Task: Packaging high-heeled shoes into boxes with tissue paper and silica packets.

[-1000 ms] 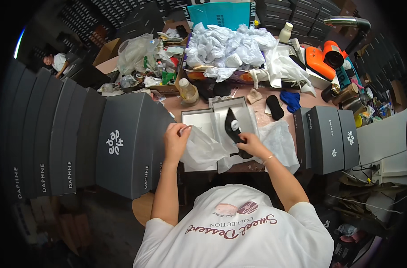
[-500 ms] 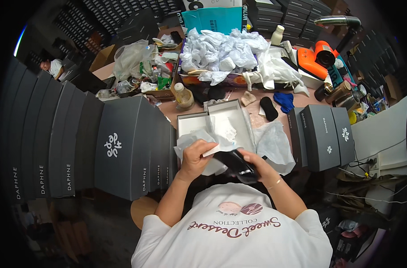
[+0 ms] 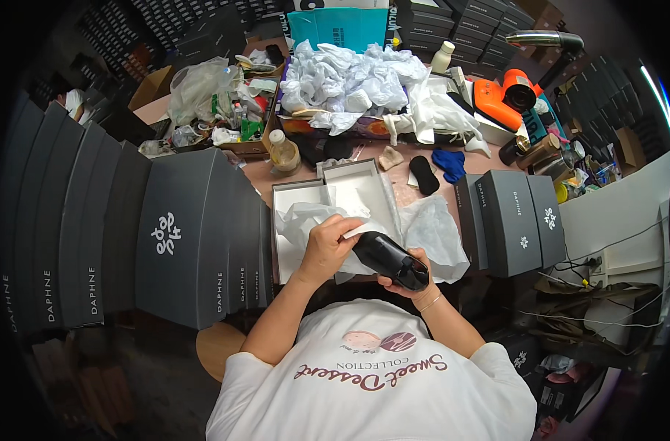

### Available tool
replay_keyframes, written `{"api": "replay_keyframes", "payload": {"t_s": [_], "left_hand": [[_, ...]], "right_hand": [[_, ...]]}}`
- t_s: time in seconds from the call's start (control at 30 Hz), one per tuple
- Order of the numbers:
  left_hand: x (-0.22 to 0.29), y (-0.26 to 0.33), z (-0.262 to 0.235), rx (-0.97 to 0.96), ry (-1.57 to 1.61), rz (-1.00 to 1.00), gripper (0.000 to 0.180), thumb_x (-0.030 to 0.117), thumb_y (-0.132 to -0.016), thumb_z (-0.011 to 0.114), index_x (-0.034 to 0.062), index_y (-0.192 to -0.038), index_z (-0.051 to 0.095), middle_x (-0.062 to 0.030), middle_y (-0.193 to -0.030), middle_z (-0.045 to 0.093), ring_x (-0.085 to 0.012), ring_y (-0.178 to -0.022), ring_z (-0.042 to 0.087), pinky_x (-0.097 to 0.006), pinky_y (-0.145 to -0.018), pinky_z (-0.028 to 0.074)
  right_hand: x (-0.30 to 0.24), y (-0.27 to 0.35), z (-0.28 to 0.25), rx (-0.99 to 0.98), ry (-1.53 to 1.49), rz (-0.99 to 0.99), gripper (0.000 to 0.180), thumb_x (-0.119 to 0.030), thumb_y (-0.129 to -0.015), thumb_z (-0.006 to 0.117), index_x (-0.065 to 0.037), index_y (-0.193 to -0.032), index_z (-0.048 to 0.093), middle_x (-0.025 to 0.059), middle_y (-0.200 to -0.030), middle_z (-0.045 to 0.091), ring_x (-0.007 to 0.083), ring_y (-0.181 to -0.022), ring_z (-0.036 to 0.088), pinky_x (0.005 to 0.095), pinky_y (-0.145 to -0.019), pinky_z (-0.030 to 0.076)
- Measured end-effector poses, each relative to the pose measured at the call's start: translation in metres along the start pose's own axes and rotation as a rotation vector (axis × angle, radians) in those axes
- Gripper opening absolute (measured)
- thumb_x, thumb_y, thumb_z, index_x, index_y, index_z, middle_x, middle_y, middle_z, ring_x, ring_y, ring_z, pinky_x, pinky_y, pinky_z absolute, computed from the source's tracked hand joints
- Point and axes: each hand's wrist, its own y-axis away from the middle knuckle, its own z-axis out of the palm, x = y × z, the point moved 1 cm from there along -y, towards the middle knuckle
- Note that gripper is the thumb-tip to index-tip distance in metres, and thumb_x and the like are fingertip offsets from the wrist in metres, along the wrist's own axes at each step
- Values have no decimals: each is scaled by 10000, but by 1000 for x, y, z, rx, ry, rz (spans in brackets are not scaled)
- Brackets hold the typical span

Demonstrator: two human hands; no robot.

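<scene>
A glossy black shoe [image 3: 385, 259] lies tilted across my right hand [image 3: 417, 282], whose fingers wrap its lower right end. My left hand [image 3: 326, 248] is closed at the other end, pinching a white cloth or paper piece [image 3: 361, 227] against the shoe. Which of the two it is, I cannot tell. Below and behind both hands sits an open grey-rimmed shoebox [image 3: 294, 194], with white tissue paper [image 3: 302, 214] spilling over its near side. More tissue paper [image 3: 436, 241] spreads to its right.
Dark shoeboxes [image 3: 177, 235] stand in a row at left, others [image 3: 510, 220] at right. Behind are a bottle [image 3: 283, 154], a black pad [image 3: 424, 175], a blue cloth [image 3: 449, 165], a bin of crumpled paper [image 3: 350, 84] and an orange-and-black device [image 3: 496, 103].
The shoe has turned so its smooth black surface faces up, and my right hand has shifted underneath its end. My left hand keeps the white piece. The whole view has shifted slightly.
</scene>
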Motion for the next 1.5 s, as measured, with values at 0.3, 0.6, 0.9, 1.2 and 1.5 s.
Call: {"api": "replay_keyframes", "payload": {"t_s": [0.3, 0.6, 0.9, 1.2, 1.5], "left_hand": [[50, 8, 28, -102, -48, 705, 365, -13, -603, 670, 41, -964, 677, -25, -750, 546, -178, -611, 533, -300, -514, 420], [41, 50, 66, -436, 82, 649, 332, -9, -625, 693, -7, -954, 653, -84, -817, 599, -230, -645, 581, -317, -554, 469], [-53, 68, 29, 163, 1191, -1010, 630, 377, -855, 664, 43, -1335, 428, -105, -1323, 497, -229, -1213, 463, -405, -1035, 383], [-44, 25, 18, 377, 269, -378, 571, 13, -757, 716, -27, -1242, 417, -144, -1161, 556, -213, -997, 582, -327, -903, 461], [-122, 105, 43, 17, 100, -861, 414, 212, -829, 704, -20, -1120, 523, -122, -875, 577, -178, -693, 589, -310, -624, 507]], "right_hand": [[16, -15, 55, 499, 209, -462, 470, -245, -845, 640, -11, -1231, 507, 163, -1140, 597, 297, -1018, 608, 436, -877, 506], [1, -34, 42, 477, 887, -675, 535, -287, -838, 659, -24, -1267, 479, 169, -1180, 576, 287, -1061, 586, 418, -907, 485], [28, -68, 18, 449, 1696, -675, 600, -329, -830, 678, -38, -1303, 451, 174, -1220, 556, 277, -1105, 564, 400, -938, 464], [-31, -43, 48, 509, 1006, -484, 758, -350, -818, 702, -79, -1418, 326, 210, -1380, 389, 294, -1262, 423, 425, -996, 397], [-58, -70, -62, 628, 1393, -120, 591, -258, -751, 726, 40, -1210, 503, 161, -1155, 579, 250, -1040, 586, 367, -891, 469]]}}
